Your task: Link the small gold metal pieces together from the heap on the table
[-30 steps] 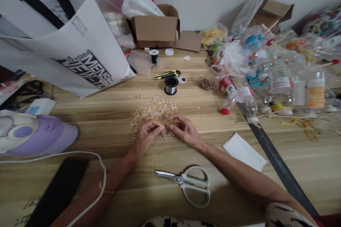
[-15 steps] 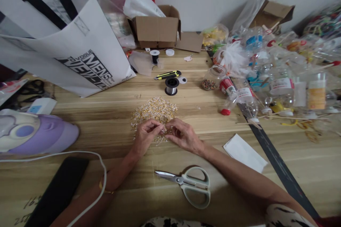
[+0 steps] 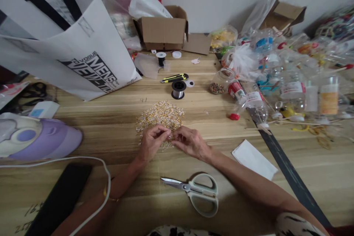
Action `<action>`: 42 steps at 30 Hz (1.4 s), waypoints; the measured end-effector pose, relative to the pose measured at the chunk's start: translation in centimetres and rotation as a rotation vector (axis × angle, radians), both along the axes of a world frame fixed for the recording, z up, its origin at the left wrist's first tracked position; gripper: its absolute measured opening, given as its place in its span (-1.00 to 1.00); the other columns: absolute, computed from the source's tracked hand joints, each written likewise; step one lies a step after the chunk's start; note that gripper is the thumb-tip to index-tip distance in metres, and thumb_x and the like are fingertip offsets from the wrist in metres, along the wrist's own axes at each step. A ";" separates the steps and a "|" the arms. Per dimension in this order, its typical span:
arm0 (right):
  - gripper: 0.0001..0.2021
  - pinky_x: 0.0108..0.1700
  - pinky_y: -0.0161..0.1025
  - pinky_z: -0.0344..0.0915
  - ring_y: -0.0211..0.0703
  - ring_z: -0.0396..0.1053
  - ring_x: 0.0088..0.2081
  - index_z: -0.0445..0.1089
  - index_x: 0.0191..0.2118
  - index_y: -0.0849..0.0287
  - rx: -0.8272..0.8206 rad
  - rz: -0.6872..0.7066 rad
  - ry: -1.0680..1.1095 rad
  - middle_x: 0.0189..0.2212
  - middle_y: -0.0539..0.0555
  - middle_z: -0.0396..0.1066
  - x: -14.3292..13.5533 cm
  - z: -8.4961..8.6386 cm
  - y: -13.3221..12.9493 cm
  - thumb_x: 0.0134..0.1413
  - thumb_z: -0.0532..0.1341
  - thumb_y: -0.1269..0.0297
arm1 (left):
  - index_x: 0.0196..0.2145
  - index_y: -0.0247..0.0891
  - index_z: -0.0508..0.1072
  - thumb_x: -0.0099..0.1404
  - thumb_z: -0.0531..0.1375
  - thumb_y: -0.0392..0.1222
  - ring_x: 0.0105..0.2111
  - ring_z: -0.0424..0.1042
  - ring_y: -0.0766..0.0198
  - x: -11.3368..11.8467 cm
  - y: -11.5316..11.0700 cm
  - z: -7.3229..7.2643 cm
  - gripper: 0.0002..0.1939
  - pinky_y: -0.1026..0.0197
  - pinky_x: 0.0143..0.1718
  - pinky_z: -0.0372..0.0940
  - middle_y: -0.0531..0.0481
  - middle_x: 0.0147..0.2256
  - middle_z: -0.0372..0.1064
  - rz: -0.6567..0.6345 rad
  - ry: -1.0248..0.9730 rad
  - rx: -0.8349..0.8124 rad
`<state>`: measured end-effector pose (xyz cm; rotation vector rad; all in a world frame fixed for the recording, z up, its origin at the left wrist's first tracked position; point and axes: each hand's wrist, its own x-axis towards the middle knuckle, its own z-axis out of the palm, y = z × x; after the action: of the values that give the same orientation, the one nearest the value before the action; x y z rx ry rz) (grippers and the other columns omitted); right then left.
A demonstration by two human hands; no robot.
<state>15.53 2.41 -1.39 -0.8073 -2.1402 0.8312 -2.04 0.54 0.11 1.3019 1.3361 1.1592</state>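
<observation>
On the wooden table lies a heap of tiny gold and clear beads, with both hands meeting at its near edge. My left hand is closed in a pinch, thumb against index finger. My right hand faces it with fingers curled in and tips almost touching the left ones. Whatever is pinched between the fingertips is too small to make out. Grey-handled scissors lie nearer to me, blades pointing left. Beyond the heap stands a black spool of silvery wire.
A yellow-black utility knife and another spool lie farther back. Plastic bottles and a jar of beads crowd the right. A white bag, a purple appliance and a white cable occupy the left. Folded paper lies right.
The fingertips of my right hand have drawn closer together near the left fingertips. My left hand keeps its pinch in nearly the same place.
</observation>
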 end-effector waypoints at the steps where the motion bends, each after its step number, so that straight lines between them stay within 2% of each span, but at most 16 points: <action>1: -0.85 -0.44 -0.38 0.19 -0.31 0.25 -0.49 0.32 -0.29 0.22 0.002 -0.001 -0.001 -0.47 0.03 0.33 0.0 0.0 0.0 0.12 0.19 0.23 | -0.51 -0.30 0.45 0.08 0.25 -0.23 -0.54 0.38 0.36 0.0 0.0 0.0 -0.91 0.36 -0.48 0.28 0.08 -0.56 0.41 0.005 -0.005 -0.002; 6: -0.88 -0.43 -0.37 0.21 -0.30 0.27 -0.49 0.34 -0.33 0.23 0.014 0.000 -0.005 -0.48 0.04 0.36 -0.1 0.0 0.0 0.13 0.18 0.28 | -0.52 -0.30 0.45 0.06 0.26 -0.23 -0.54 0.37 0.36 0.0 0.0 -0.2 -0.91 0.36 -0.50 0.26 0.07 -0.57 0.41 0.018 -0.009 0.006; 11: -0.89 -0.34 -0.35 0.24 -0.27 0.32 -0.42 0.35 -0.29 0.23 0.012 0.040 -0.013 -0.41 0.08 0.40 -0.1 -0.2 -0.1 0.19 0.10 0.35 | -0.51 -0.31 0.45 0.08 0.26 -0.23 -0.54 0.36 0.37 0.0 0.0 -0.3 -0.90 0.36 -0.48 0.26 0.07 -0.56 0.41 0.008 -0.011 -0.002; 18: -0.89 -0.36 -0.37 0.24 -0.29 0.30 -0.42 0.32 -0.28 0.22 0.089 0.032 -0.012 -0.43 0.06 0.36 0.0 0.4 0.0 0.20 0.06 0.41 | -0.50 -0.31 0.44 0.10 0.25 -0.22 -0.52 0.36 0.37 -0.1 0.1 -0.4 -0.89 0.36 -0.46 0.25 0.07 -0.56 0.40 -0.020 -0.016 -0.003; 20: -0.88 -0.37 -0.38 0.24 -0.29 0.31 -0.38 0.32 -0.27 0.22 0.143 0.005 -0.055 -0.39 0.08 0.35 0.1 0.5 -0.1 0.21 0.05 0.40 | -0.51 -0.31 0.45 0.10 0.25 -0.22 -0.53 0.34 0.39 -0.1 0.1 -0.5 -0.89 0.38 -0.47 0.23 0.08 -0.57 0.38 -0.026 0.009 0.006; 24: -0.85 -0.46 -0.41 0.22 -0.29 0.37 -0.31 0.33 -0.18 0.20 0.360 -0.092 -0.233 -0.09 0.19 0.32 0.4 0.6 -0.4 0.22 0.04 0.33 | -0.51 -0.31 0.46 0.11 0.23 -0.23 -0.52 0.33 0.37 -0.1 0.0 -0.7 -0.89 0.36 -0.47 0.23 0.07 -0.56 0.38 -0.044 0.065 0.031; 28: -0.81 -0.49 -0.40 0.26 -0.31 0.39 -0.38 0.33 -0.17 0.24 0.591 -0.069 -0.375 0.05 0.27 0.25 0.7 0.7 -0.6 0.23 0.00 0.37 | -0.50 -0.31 0.46 0.11 0.22 -0.24 -0.49 0.36 0.34 0.0 -0.2 -1.0 -0.91 0.34 -0.43 0.26 0.03 -0.52 0.42 -0.017 0.129 0.070; 33: -0.77 -0.50 -0.38 0.30 -0.25 0.40 -0.33 0.31 -0.22 0.30 0.718 0.009 -0.434 -0.02 0.31 0.31 0.5 0.9 -0.6 0.26 -0.09 0.43 | -0.50 -0.30 0.45 0.12 0.21 -0.25 -0.50 0.38 0.33 0.3 -0.4 -1.3 -0.91 0.33 -0.43 0.28 0.02 -0.52 0.43 -0.039 0.195 0.101; 37: -0.75 -0.45 -0.36 0.33 -0.25 0.38 -0.35 0.29 -0.23 0.31 0.699 0.068 -0.473 -0.13 0.28 0.36 0.4 1.1 -0.6 0.27 -0.11 0.47 | -0.47 -0.30 0.45 0.13 0.18 -0.25 -0.47 0.41 0.31 0.2 -0.5 -1.7 -0.91 0.32 -0.42 0.30 0.00 -0.50 0.44 -0.080 0.237 0.098; 42: -0.77 -0.47 -0.32 0.30 -0.21 0.35 -0.38 0.27 -0.21 0.34 0.677 0.108 -0.480 -0.18 0.29 0.35 0.4 1.0 -0.6 0.27 -0.12 0.49 | -0.45 -0.31 0.46 0.14 0.16 -0.26 -0.47 0.42 0.31 -0.1 -0.4 -2.1 -0.90 0.32 -0.41 0.31 -0.01 -0.49 0.45 -0.112 0.303 0.114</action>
<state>15.89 1.82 -0.36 -0.5610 -2.6585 -0.0907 -2.13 0.14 -1.99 1.6653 1.4063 1.0005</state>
